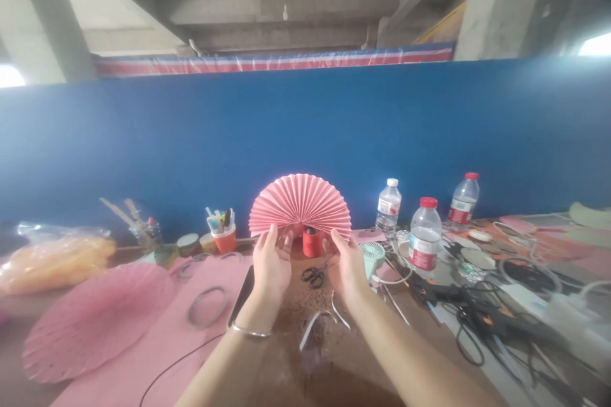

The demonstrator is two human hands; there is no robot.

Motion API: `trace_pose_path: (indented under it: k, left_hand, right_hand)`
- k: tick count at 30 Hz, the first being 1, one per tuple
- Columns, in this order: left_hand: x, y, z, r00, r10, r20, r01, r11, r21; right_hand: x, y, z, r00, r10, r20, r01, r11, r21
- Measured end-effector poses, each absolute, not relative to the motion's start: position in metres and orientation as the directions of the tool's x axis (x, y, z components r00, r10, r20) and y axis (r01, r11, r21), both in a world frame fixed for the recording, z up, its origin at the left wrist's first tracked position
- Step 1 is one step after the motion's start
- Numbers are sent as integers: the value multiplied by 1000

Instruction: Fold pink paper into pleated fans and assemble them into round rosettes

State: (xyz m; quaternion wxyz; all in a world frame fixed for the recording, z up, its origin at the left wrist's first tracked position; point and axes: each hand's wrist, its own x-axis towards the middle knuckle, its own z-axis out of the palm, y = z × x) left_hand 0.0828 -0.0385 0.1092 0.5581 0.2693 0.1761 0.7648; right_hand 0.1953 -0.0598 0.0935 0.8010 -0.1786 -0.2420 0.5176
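A pink pleated paper fan is spread into a half circle, held up in front of me above the table. My left hand pinches its lower left end between thumb and fingers, a silver bangle on the wrist. At the lower right end my right hand grips it the same way. Behind and below the fan's middle stands a red round container. Black-handled scissors lie on the table between my hands. Nearer me are curled white strips and dark specks.
On the left lie a large pink round sheet, a wire ring and a cup of pens. To the right are water bottles, a mint handheld fan and tangled black cables. A blue partition closes off the back.
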Motion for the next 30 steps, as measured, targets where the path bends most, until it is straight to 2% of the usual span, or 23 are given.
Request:
trace_pose_path:
  k: [5,10,15,20,25,30]
  left_hand:
    - [85,-42,112,-209,956,207,-788,-290,543]
    - [87,-45,114,-182,960,214,-794,-272,544]
    - [93,-46,111,-176,957,232,-794,-278,541]
    - [97,-50,104,-71,981,181,-801,-164,575]
    - [95,-50,98,35,994,103,-811,-32,585]
    - [95,-48,98,-27,989,148,-812,-108,574]
  right_hand:
    - [193,-58,88,312,929,200,-768,371,-523]
    - [189,-61,85,262,948,181,-764,318,-561]
    - [179,-64,79,207,976,73,-787,210,-580]
    - [169,-67,76,144,989,-13,-821,112,-560]
    - [168,-67,76,193,981,-29,-824,146,-547]
    - [173,-64,78,214,976,-44,-805,150,-574]
